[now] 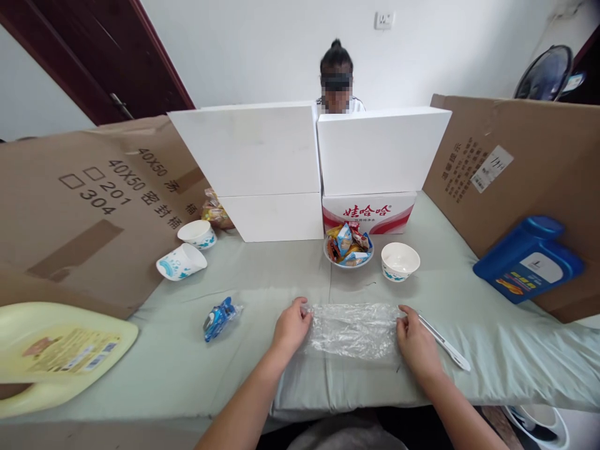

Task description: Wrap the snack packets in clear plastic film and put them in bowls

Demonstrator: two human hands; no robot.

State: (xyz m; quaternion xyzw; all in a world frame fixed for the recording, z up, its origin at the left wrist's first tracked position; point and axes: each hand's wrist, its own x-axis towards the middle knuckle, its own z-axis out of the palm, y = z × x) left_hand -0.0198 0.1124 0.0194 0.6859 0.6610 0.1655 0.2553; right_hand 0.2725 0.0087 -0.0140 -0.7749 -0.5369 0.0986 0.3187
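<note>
Set before a white wall [234, 56], at a pale green table [272, 269], with cardboard [37, 194], a dark door [103, 56] and white boxes [267, 150] around. Spread near the front edge: plastic [354, 331], pinched at one end by the left hand [290, 327], at the other by the right hand [417, 344], just beside a white tool [452, 353].

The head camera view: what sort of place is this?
Probably an ordinary indoor room, perhaps in a home: it has a dark red door, a wall socket and a cloth-covered table.
</note>
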